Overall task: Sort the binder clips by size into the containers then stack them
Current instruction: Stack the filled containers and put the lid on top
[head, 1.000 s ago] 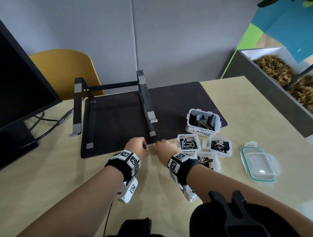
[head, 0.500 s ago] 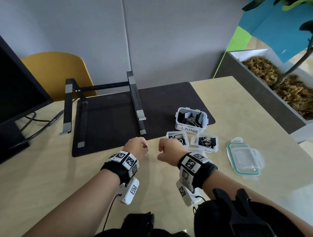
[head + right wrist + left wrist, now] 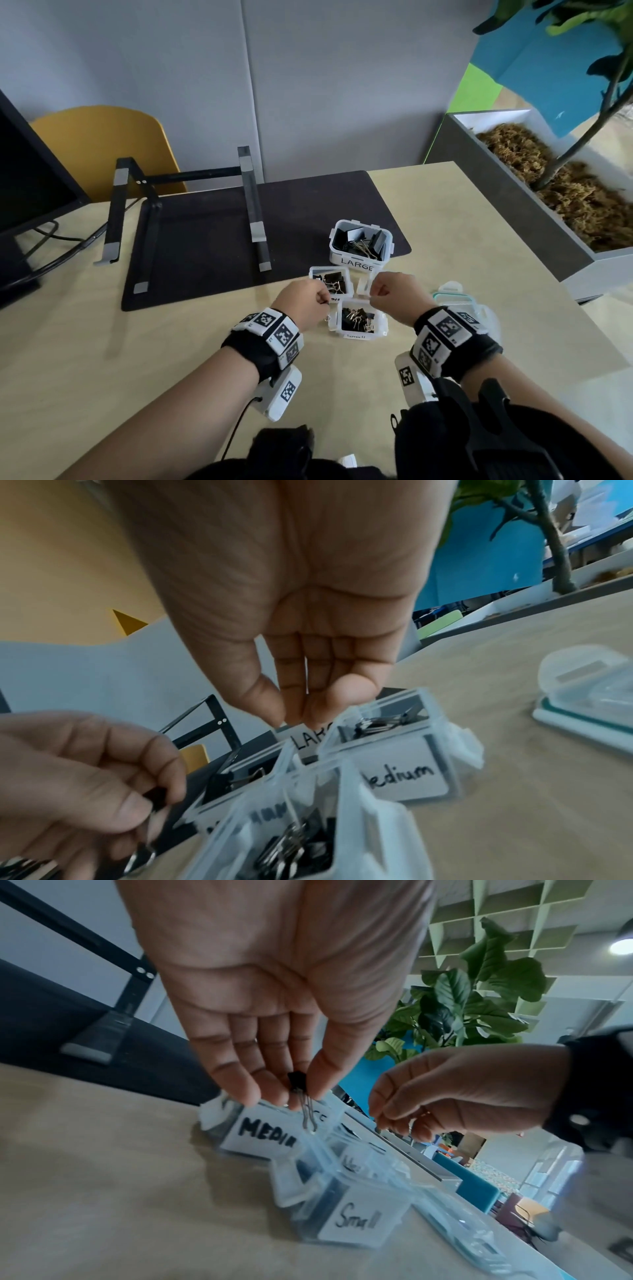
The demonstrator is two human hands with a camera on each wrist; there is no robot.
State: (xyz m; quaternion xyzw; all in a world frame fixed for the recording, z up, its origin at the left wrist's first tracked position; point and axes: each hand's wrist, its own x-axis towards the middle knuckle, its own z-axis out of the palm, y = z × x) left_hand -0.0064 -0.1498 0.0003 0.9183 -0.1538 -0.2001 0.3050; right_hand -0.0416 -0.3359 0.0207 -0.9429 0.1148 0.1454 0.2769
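Observation:
My left hand [image 3: 323,302] pinches a small black binder clip [image 3: 297,1079] between thumb and fingers, its wire handles hanging down, just left of the "Small" container [image 3: 356,335]. That clip also shows in the right wrist view [image 3: 156,795]. My right hand [image 3: 375,297] hovers with fingertips [image 3: 274,710] pinched together above the second medium container [image 3: 400,775]. A thin wire shows under them in the left wrist view, and the clip body is hidden. Another medium container [image 3: 317,274] and the "LARGE" container [image 3: 356,263] stand behind, all holding black clips.
Clear lids [image 3: 455,301] lie right of the containers, partly under my right wrist. A dark mat [image 3: 205,240] carries a black laptop stand [image 3: 253,212]. A monitor [image 3: 27,192] stands at the left, and a planter box [image 3: 513,212] lines the table's right edge.
Both hands have risen from the mat's front edge and moved right to hover over the small containers. The left hand's clip now hangs beside the "Small" container.

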